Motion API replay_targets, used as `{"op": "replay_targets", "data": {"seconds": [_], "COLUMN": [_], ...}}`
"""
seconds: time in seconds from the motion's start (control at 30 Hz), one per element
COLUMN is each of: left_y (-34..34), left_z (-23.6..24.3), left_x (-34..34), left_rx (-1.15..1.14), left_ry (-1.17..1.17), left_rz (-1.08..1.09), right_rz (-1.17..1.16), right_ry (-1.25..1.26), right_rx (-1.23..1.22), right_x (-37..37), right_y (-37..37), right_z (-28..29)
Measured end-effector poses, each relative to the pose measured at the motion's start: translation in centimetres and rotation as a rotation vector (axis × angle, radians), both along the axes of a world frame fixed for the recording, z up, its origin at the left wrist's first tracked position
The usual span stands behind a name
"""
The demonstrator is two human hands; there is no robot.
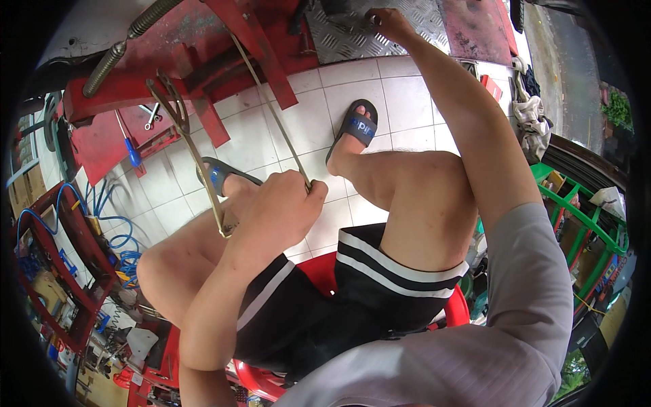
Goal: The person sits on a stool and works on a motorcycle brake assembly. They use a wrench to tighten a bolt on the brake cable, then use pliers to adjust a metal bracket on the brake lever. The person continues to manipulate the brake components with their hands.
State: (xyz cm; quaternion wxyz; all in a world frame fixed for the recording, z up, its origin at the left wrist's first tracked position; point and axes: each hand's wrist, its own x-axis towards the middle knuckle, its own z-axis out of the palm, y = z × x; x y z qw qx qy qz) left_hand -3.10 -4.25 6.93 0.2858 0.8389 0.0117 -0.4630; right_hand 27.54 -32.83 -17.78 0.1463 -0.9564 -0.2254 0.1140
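My left hand (pixel 288 207) is closed around a long thin metal rod (pixel 274 115) that runs up toward a red metal frame (pixel 122 95). A second rod (pixel 207 186), with a forked upper part (pixel 173 105), angles down beside that hand; whether it is held too is hidden. My right hand (pixel 390 26) is stretched out over a silver checker plate (pixel 424 34), fingers curled; what they hold, if anything, is too small to make out. Coiled springs (pixel 105 68) are fixed at the upper left of the frame.
I sit on a red plastic seat (pixel 456 305) above a tiled floor (pixel 237 129). A screwdriver (pixel 132 152) and wrench (pixel 150 119) rest on red metal at left, near blue hoses (pixel 122 241) and a cluttered red rack (pixel 81 292). A green frame (pixel 576 210) stands at right.
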Motion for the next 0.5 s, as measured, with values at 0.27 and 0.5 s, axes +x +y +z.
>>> {"op": "replay_targets", "data": {"seconds": [0.27, 0.5], "left_y": [-0.1, -1.0], "left_z": [0.7, -0.2], "left_x": [0.3, 0.4], "left_rx": [-0.028, -0.003], "left_ry": [-0.044, -0.09], "left_rz": [0.042, 0.062], "right_rz": [0.019, 0.028], "right_ry": [-0.351, -0.041], "right_rx": [-0.239, -0.23], "right_x": [0.7, -2.5], "right_y": [-1.2, -2.2], "right_z": [-6.7, 3.5]}}
